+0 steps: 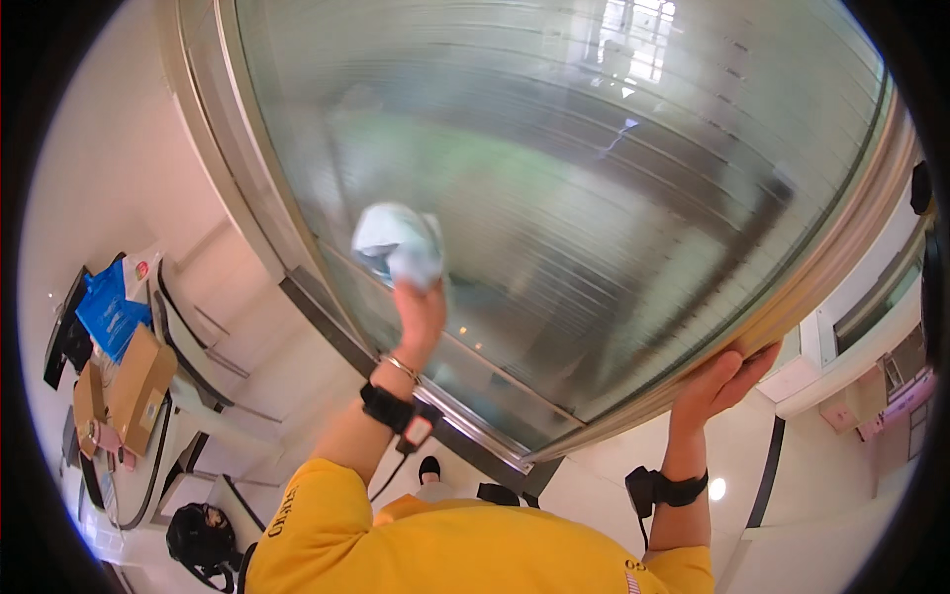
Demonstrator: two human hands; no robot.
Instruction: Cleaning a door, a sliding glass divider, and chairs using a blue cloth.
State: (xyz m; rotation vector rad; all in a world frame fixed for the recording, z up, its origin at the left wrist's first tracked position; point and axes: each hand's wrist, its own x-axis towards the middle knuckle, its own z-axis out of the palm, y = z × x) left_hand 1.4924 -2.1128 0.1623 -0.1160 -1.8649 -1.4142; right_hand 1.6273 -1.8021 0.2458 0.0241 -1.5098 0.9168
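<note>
My left hand (418,312) presses a bunched white and light-blue cloth (397,241) to the lower left part of a large glass door panel (505,193); motion blurs the cloth and hides most of my fingers. Fine horizontal streaks run over the glass, which also carries reflections of a window. With my right hand (716,386) I hold the pale frame edge (787,304) at the right side of the panel, the thumb on the near side and the other fingers partly hidden.
A metal floor track (475,423) runs beneath the glass. At left, a table (141,490) bears a cardboard box (137,390) and a blue bag (111,312), with chairs (189,334) beside it. A black bag (200,538) lies lower left. A white counter (853,364) stands at right.
</note>
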